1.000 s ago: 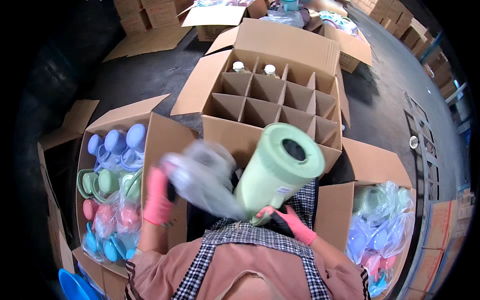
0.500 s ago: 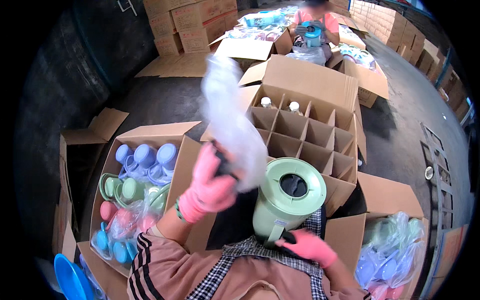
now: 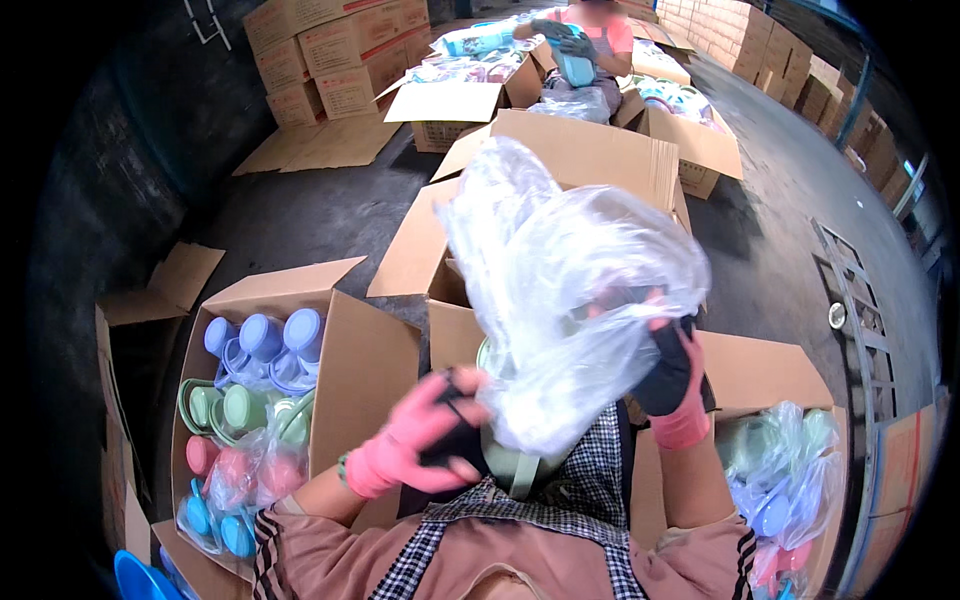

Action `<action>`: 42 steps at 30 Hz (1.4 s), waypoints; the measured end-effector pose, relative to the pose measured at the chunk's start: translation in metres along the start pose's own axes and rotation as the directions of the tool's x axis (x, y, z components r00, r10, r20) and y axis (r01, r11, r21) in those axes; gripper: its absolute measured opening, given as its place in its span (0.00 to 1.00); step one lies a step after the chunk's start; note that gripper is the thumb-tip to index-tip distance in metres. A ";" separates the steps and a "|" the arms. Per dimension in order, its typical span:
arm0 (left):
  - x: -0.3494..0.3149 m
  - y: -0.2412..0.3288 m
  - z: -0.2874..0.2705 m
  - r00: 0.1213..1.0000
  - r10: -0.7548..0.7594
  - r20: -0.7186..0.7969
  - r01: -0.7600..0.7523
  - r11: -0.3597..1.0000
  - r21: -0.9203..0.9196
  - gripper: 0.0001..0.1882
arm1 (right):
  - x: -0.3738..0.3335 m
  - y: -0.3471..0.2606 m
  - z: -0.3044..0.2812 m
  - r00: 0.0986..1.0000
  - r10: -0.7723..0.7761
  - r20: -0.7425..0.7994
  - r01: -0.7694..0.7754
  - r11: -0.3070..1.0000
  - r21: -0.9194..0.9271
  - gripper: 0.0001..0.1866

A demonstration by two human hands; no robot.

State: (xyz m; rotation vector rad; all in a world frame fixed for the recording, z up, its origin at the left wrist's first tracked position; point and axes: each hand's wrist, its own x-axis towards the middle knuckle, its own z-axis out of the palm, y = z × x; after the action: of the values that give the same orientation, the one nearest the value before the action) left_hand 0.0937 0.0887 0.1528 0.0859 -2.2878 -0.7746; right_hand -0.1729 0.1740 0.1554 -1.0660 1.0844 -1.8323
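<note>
Warehouse floor (image 3: 300, 215), cartons all round, a co-worker (image 3: 590, 40) packing beyond. Half a second ago the clear plastic bag (image 3: 570, 290) flew high in one hand; now it's over the pale green jug (image 3: 510, 465), hiding most of it (bagging is under way). Right hand (image 3: 672, 375) pinches the film, left hand (image 3: 430, 445) curls its fingers round the jug. Pastel jugs (image 3: 250, 400) fill the left carton.

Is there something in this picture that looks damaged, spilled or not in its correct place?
Nothing stands out. Both gloved hands, left hand and right hand, hold a clear plastic bag over a green jug. The coloured jugs sit packed in their cardboard box. Flattened cardboard lies on the floor.
</note>
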 end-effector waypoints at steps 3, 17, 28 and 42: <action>0.012 -0.036 -0.019 0.808 -0.496 -0.319 0.184 0.726 -0.663 0.34 | -0.013 -0.010 -0.008 0.999 0.009 0.036 -0.008 1.000 -0.030 0.19; 0.125 -0.113 -0.080 0.685 -0.564 -0.461 0.063 0.677 -0.733 0.07 | 0.001 -0.070 -0.004 0.737 0.524 0.427 0.075 0.565 -0.822 0.22; 0.006 -0.160 0.051 0.580 -0.800 -0.151 0.810 0.586 0.008 0.15 | 0.015 0.119 -0.115 0.839 0.527 0.135 -0.399 0.765 -0.506 0.17; -0.038 -0.030 0.013 0.993 -0.115 0.000 0.115 0.990 0.083 0.07 | -0.013 0.001 -0.072 0.743 0.633 0.217 -0.468 0.723 -0.509 0.17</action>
State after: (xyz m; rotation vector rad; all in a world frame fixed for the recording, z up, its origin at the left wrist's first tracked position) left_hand 0.1095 0.0811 0.1059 0.2565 -2.3360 -0.7388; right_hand -0.2334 0.2068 0.1296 -1.1067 1.4075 -0.8671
